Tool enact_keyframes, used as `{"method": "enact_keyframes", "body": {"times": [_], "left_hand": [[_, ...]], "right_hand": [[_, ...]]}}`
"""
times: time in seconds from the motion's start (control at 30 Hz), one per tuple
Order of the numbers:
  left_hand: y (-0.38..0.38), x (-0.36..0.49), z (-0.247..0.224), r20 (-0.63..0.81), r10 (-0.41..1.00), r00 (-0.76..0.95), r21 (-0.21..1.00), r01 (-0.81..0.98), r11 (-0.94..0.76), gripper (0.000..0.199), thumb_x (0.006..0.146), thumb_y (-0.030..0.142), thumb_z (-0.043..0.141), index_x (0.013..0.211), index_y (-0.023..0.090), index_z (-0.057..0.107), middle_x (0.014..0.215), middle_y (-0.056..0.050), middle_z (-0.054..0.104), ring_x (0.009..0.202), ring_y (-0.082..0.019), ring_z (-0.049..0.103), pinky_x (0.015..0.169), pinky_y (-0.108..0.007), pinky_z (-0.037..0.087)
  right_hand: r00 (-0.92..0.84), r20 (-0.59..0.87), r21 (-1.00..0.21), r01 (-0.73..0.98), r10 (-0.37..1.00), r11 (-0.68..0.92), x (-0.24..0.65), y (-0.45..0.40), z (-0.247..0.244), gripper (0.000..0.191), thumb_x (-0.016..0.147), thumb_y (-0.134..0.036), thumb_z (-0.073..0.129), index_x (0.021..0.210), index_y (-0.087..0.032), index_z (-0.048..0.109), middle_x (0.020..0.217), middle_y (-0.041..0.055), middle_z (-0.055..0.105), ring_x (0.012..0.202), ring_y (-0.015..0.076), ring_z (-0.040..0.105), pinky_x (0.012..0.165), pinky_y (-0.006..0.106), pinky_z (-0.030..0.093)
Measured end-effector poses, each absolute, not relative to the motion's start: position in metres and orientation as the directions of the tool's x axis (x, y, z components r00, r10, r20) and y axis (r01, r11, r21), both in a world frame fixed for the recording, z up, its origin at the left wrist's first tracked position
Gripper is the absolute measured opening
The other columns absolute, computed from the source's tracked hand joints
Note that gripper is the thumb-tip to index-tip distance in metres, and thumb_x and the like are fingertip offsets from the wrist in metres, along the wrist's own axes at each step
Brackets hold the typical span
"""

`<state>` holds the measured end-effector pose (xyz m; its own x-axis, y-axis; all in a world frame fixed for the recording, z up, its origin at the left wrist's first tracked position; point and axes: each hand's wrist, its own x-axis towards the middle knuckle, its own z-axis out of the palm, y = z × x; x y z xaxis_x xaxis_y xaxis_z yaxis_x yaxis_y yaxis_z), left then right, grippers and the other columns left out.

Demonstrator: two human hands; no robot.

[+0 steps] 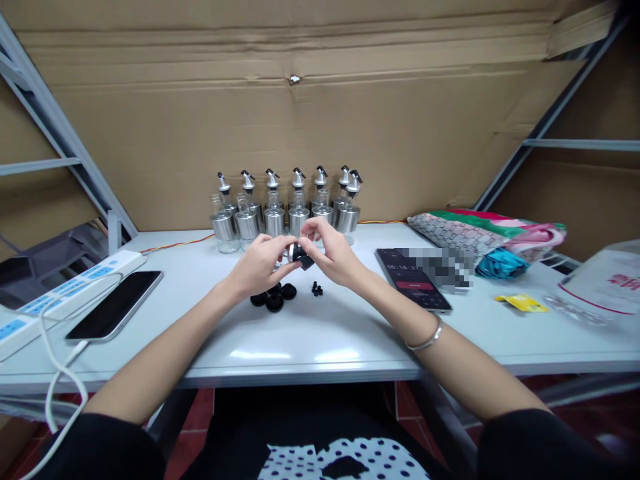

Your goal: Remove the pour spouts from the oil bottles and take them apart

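Note:
Both hands meet over the middle of the table, around a small black and silver bottle spout [299, 254]. My left hand [266, 261] grips it from the left, thumb below and fingers above. With its fingertips, my right hand [331, 250] pinches the spout's black part from the right; the exact contact is partly hidden by the fingers. Several round black caps [275, 303] lie below my left hand. A little cluster of tiny black pieces [317, 289] sits to their right. Behind the hands stand two rows of glass bottles with steel sleeves [274, 221], several topped with silver spouts [271, 179].
To the left lie a phone [117, 307], a white power strip [65, 300] and a white cable [63, 370]. On the right are a phone showing a timer [413, 279], a patterned fabric bag [460, 230], a yellow packet [523, 303] and a clear plastic bag [603, 280]. Cardboard [320, 127] rises behind.

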<state>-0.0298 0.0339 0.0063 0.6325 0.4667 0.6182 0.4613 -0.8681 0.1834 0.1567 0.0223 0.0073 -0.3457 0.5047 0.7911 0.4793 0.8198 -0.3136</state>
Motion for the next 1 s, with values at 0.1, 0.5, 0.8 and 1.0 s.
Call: {"method": "enact_keyframes", "body": {"times": [0.1,0.5,0.8,1.0], "left_hand": [[0.038,-0.028,-0.003,0.691,0.282,0.666,-0.086,0.463,-0.882,0.026,0.090,0.036,0.050,0.106,0.015,0.050,0.090,-0.007,0.066,0.074,-0.017,0.059,0.080,-0.033,0.040],[0.041,-0.034,0.003,0.754,0.106,0.649,-0.335,0.518,-0.787,0.021,0.090,0.032,0.054,0.104,0.017,0.048,0.092,-0.006,0.069,0.082,-0.018,0.065,0.085,-0.035,0.038],[0.036,-0.035,0.015,0.728,0.218,0.650,-0.261,0.557,-0.789,0.026,0.089,0.039,0.053,0.101,0.016,0.054,0.090,-0.006,0.070,0.083,-0.020,0.065,0.092,-0.040,0.034],[0.039,-0.038,0.019,0.602,0.401,0.690,-0.045,0.531,-0.846,0.030,0.089,0.038,0.054,0.108,0.015,0.054,0.087,-0.003,0.069,0.077,-0.016,0.063,0.095,-0.038,0.034]], "right_hand": [[-0.363,0.646,-0.534,0.413,0.672,0.737,0.153,0.021,0.007,0.022,0.092,-0.038,0.042,0.082,-0.020,0.047,0.075,0.0005,0.057,0.069,0.0134,0.053,0.064,0.027,0.043],[-0.320,0.493,-0.764,0.286,0.809,0.578,0.148,0.016,0.010,0.021,0.085,-0.040,0.050,0.080,-0.019,0.048,0.070,-0.0025,0.056,0.064,0.0116,0.053,0.059,0.024,0.041],[-0.172,0.682,-0.625,0.368,0.711,0.688,0.143,0.011,0.009,0.012,0.086,-0.030,0.054,0.092,-0.021,0.049,0.070,-0.0024,0.053,0.073,0.0145,0.049,0.065,0.026,0.038],[-0.207,0.762,-0.485,0.446,0.614,0.752,0.144,0.015,0.004,0.016,0.087,-0.023,0.051,0.102,-0.022,0.044,0.074,-0.0014,0.055,0.081,0.0178,0.053,0.078,0.032,0.040]]}}
